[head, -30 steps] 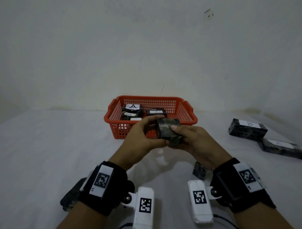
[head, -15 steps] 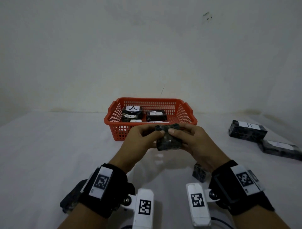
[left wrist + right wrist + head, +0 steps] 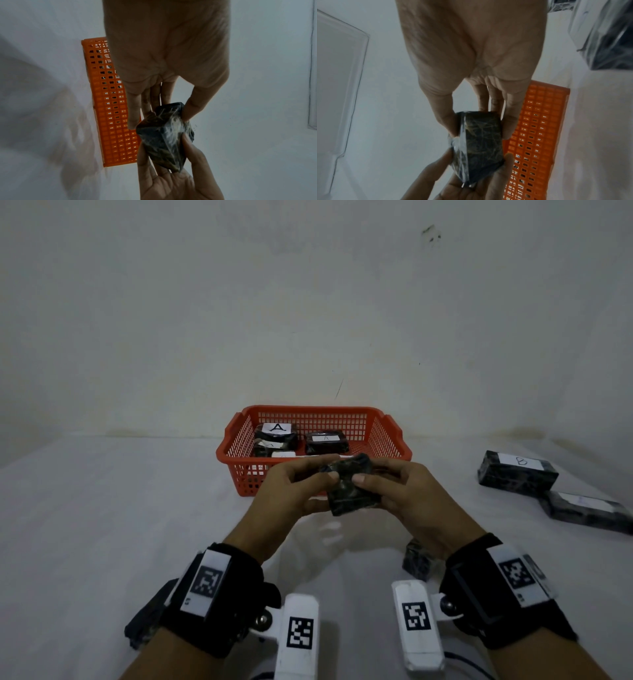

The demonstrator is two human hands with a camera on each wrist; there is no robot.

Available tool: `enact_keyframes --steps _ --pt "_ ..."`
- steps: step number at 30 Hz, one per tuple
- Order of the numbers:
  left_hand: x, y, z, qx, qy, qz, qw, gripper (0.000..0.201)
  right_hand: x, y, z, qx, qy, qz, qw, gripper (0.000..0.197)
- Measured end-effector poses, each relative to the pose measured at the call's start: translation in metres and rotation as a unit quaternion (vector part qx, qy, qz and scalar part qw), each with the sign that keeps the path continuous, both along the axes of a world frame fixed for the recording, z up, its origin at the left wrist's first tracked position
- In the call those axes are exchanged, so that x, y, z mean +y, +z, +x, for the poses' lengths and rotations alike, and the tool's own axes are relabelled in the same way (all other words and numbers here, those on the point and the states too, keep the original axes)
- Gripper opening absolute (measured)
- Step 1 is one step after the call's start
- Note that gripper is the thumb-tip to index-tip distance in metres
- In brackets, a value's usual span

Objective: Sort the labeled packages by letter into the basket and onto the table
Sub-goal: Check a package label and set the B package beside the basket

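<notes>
Both hands hold one dark marbled package in the air just in front of the orange basket. My left hand pinches its left end with thumb and fingers, and my right hand grips its right end. No label shows on the package in any view. In the right wrist view the package sits between the fingertips of both hands. Inside the basket lie several dark packages, two with white labels reading A.
Two long dark packages lie on the table at the right, one labeled B, the other nearer me. A small dark package sits under my right wrist. Another dark package lies by my left wrist.
The package has been turned in my hands from standing on end to lying more level, and both hands have dropped slightly. Everything else stays put.
</notes>
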State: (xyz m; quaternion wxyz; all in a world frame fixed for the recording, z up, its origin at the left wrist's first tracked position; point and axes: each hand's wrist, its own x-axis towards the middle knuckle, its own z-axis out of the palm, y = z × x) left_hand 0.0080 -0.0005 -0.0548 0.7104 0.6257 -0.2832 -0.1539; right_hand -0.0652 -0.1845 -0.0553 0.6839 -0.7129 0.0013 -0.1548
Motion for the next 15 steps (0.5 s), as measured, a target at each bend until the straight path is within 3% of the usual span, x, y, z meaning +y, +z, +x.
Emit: enact_keyframes --steps 3,8,15 --pt "0.002 0.002 0.001 -0.031 0.007 0.027 0.999 0.036 -0.002 0.000 0.000 -0.008 -0.009 -0.016 1.000 0.030" --pt "0.005 0.004 0.001 -0.079 -0.007 0.077 0.994 0.055 -0.007 0.004 -0.003 -0.027 -0.022 -0.042 0.999 0.046" --pt "0.003 0.002 -0.001 -0.113 0.007 0.058 0.992 0.058 -0.007 0.010 -0.008 0.020 0.009 0.026 0.999 0.049"
